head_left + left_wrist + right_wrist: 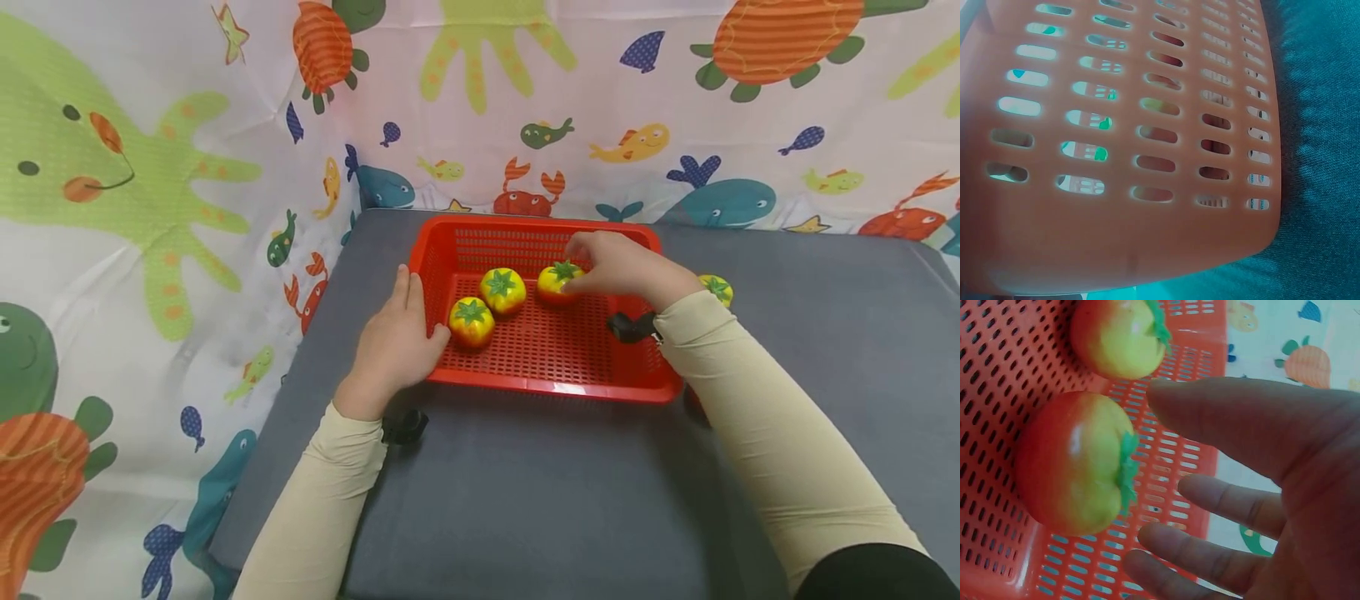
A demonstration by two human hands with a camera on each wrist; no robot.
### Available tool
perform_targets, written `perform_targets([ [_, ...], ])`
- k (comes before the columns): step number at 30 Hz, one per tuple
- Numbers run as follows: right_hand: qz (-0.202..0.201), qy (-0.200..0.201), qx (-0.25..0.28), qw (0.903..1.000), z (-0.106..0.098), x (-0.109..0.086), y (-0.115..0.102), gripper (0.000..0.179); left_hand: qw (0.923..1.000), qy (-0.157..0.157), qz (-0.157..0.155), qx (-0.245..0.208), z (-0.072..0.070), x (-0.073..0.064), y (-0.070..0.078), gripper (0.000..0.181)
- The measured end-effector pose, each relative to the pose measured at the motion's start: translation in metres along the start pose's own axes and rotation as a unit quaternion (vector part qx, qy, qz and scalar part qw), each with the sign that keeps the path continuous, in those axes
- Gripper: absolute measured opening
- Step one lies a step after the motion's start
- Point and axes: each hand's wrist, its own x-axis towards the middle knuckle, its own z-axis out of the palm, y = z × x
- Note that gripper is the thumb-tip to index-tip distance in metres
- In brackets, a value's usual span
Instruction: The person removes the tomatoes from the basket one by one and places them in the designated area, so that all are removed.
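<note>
A red plastic basket [555, 387] with slotted walls holds three red-and-yellow toy fruits with green leafy tops. Two of them, a front fruit [471, 323] and a middle fruit [503, 292], sit towards the left; a third fruit [553, 285] is beside my right hand [618, 271]. In the right wrist view, the thumb and spread fingers stand apart from the nearest fruit [1075, 464]. My left hand [396, 342] rests along the basket's left side, fingers extended and thumb by the rim. Only the basket's outer wall [1147, 237] fills the left wrist view, without the hand.
On the grey tabletop [525, 492], another fruit [717, 287] lies right of the basket, partly behind my right wrist. A reddish object [696, 406] is mostly hidden under the right sleeve. A sea-animal printed cloth [465, 142] hangs at the back and left.
</note>
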Motion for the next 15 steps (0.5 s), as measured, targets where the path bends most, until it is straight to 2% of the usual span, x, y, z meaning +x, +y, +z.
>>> perform_targets([
  [5, -0.013, -0.01, -0.01, 0.9998, 0.006, 0.008, 0.002, 0.055, 1.0, 0.0, 0.006, 0.001, 0.002, -0.001, 0.0, 0.096],
  [15, -0.004, -0.028, -0.024, 0.9993, 0.017, 0.024, 0.004, 0.056, 1.0, 0.009, 0.002, 0.002, 0.001, -0.001, -0.002, 0.096],
])
